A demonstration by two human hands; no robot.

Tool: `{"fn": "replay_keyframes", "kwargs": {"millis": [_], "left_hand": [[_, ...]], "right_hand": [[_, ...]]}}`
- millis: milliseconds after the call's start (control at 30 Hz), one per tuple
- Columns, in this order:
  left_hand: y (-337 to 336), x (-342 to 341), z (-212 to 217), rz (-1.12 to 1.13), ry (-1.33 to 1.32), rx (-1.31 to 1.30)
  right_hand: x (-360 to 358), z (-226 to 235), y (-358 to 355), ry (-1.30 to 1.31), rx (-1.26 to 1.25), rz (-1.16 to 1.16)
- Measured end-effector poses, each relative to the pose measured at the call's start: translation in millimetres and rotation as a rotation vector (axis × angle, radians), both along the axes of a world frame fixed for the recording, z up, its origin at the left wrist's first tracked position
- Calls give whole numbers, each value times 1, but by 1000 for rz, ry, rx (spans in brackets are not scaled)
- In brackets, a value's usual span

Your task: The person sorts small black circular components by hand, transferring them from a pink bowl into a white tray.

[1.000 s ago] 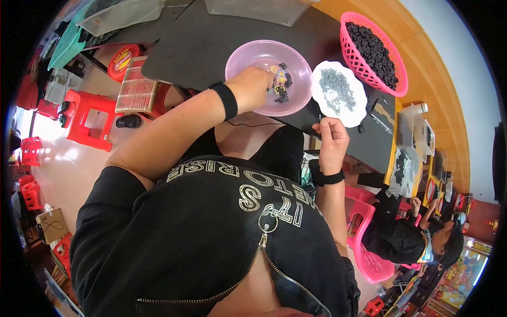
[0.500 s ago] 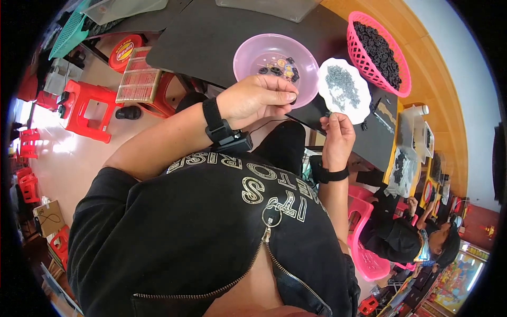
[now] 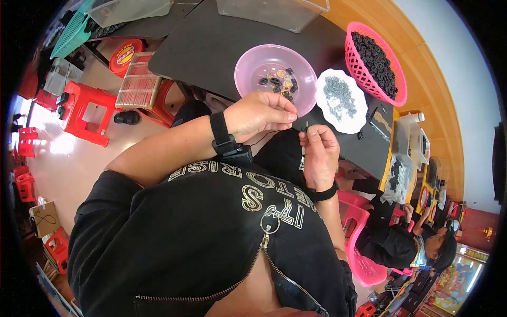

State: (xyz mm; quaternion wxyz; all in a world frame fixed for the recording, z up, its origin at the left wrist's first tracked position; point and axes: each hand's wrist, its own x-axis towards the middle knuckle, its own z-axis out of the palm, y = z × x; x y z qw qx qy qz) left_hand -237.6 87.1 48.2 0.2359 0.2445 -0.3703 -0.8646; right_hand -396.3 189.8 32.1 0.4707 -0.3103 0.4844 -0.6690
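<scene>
The right hand [image 3: 320,156] moved nearer the left hand [image 3: 257,116]. It pinches a black part [image 3: 304,129], probably light, stiff, best edge-held; left's hold can't be told.

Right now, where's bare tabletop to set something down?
Widest bare patch: black table, left of the pink bowl and up to the clear bin. Smaller one: between bowl, bin and pink basket. Crowded: bowl, white plate and basket stand close together; loose black pieces lie beside the plate.
</scene>
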Motion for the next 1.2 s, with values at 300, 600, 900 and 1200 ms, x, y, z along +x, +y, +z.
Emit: {"fn": "replay_keyframes", "kwargs": {"millis": [300, 600, 900, 1200], "left_hand": [[3, -1, 0, -6, -45, 5], [6, -4, -2, -21, -47, -6], [8, -3, 0, -46, -105, -102], [8, -3, 0, -32, -144, -84]], "right_hand": [[3, 4, 3, -7, 55, 84], [3, -1, 3, 32, 63, 92], [3, -3, 2, 50, 76, 124], [9, 2, 2, -21, 100, 108]]}}
